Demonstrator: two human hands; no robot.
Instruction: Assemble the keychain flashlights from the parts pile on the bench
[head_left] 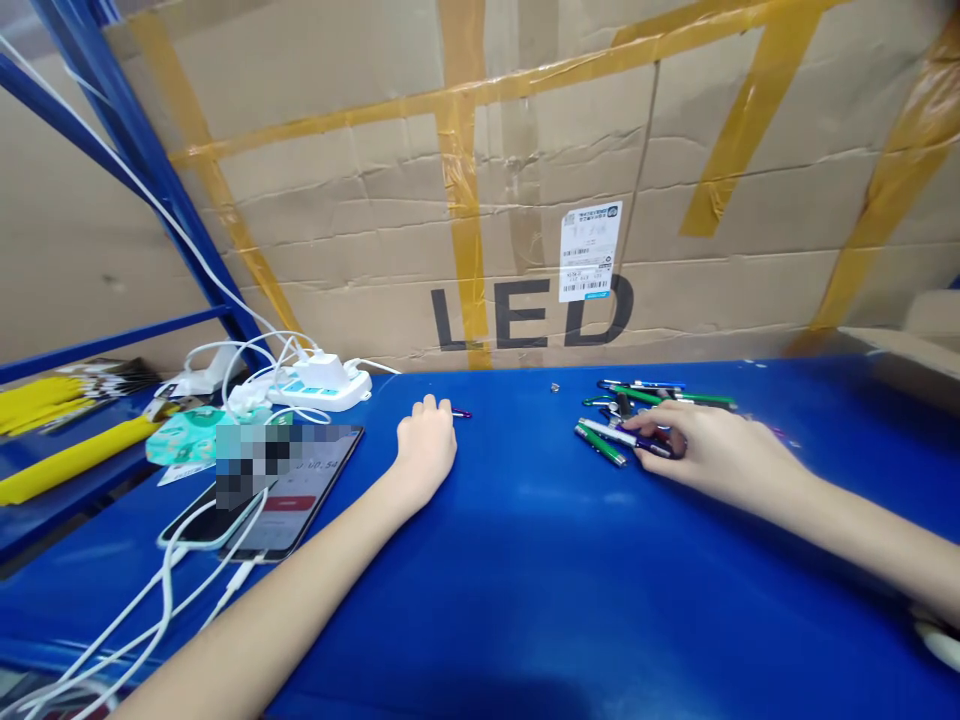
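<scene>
Two bare hands are at work in the head view, the only view here, on a blue tabletop (525, 560) in front of a big LED carton (525, 180). Right hand (720, 440) has its fingers closed around a purple pen-like tube (637, 440) with a silvery front end, sitting at the near edge of a loose bunch of similar stuff. A short green tube (602, 445) with silver ends lies angled just beside it, and a longer green one (709, 399) and a blue one (664, 385) are behind. Left hand (427, 445) is curled up small, with a slim purple piece (462, 413) poking out past the fingers; can't tell if it's gripped or just pressed down. One tiny metal bit (554, 387) lies alone between the hands, and two phones (307, 500) sit off to the left near a power strip (330, 392). My read: the step in hand is picking that purple tube out of the bunch. Next move probably calls for a clean lift that doesn't nudge the green neighbour, with the left piece kept steady.
</scene>
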